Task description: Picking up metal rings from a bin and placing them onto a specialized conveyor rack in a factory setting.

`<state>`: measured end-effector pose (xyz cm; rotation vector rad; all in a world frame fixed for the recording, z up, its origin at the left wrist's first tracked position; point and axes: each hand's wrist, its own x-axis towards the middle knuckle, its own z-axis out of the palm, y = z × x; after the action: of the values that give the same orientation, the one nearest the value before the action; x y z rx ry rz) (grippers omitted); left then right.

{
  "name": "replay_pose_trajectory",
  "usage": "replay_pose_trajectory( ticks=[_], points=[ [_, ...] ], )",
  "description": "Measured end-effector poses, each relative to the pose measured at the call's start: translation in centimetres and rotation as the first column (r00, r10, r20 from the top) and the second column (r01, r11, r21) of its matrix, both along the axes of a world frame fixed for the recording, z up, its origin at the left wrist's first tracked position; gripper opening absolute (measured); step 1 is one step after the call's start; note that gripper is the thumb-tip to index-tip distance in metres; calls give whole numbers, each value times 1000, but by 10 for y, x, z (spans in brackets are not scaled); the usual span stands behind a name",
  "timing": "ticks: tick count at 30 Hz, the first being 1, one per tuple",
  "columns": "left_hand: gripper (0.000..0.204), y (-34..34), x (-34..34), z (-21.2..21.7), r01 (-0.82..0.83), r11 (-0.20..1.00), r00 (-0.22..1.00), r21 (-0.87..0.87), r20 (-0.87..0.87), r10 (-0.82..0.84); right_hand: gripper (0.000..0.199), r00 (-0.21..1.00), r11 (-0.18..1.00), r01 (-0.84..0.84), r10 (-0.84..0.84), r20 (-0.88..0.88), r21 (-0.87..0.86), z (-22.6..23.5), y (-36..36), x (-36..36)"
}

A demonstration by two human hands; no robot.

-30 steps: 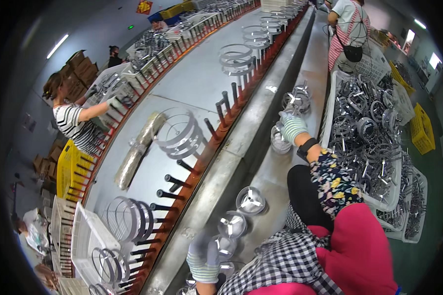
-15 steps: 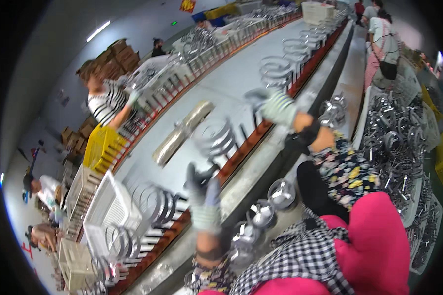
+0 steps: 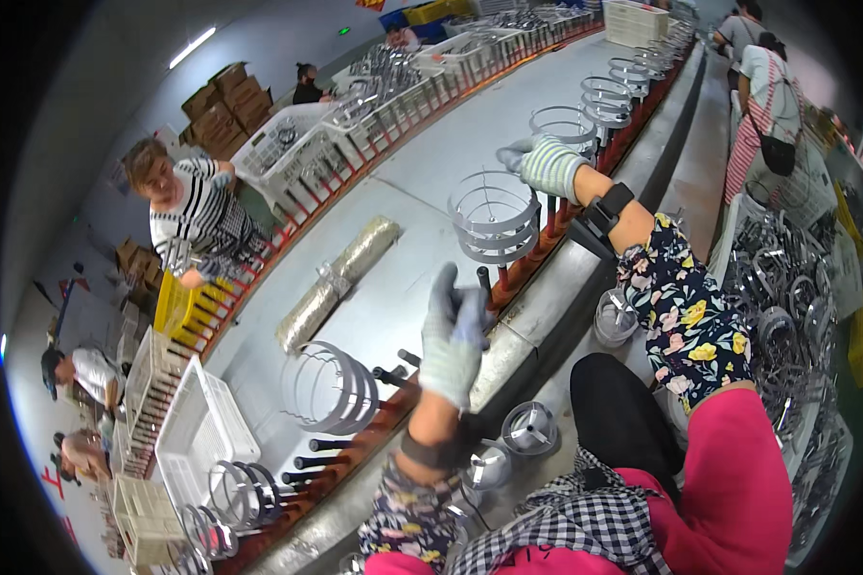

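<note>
My left hand, in a pale knit glove with grey fingers, is raised beside the row of dark pegs. Its fingers are apart and nothing is in them. Farther right, my right hand, gloved alike, reaches over the peg line with its fingers stretched to the left. Just below it stands a grey ring frame of stacked metal hoops; whether the fingertips touch it I cannot tell. Behind that hand is another ring frame. Left of my left hand, a third ring frame sits at the pegs.
Silver cup-shaped parts lie along the ledge by my lap. A wrapped roll rests on the pale table. White baskets and a yellow crate line the far side, near a person in stripes. Metal parts are heaped at right.
My left hand has moved up and to the right. The nearest ring frames have shifted right along the peg line. My right hand has risen slightly, and the view has shifted a little.
</note>
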<state>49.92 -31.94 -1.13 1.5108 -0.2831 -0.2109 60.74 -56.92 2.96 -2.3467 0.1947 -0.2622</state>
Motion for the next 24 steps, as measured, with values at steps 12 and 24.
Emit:
replay_pose_trajectory(
  ticks=[12, 24],
  points=[
    [45, 18, 44, 19, -114, 993, 987, 33, -109, 117, 57, 962, 972, -220, 230, -149, 82, 4, 82, 22],
    [37, 66, 31, 10, -212, 977, 972, -17, -105, 209, 53, 986, 987, -131, 120, -112, -96, 12, 145, -19]
  ],
)
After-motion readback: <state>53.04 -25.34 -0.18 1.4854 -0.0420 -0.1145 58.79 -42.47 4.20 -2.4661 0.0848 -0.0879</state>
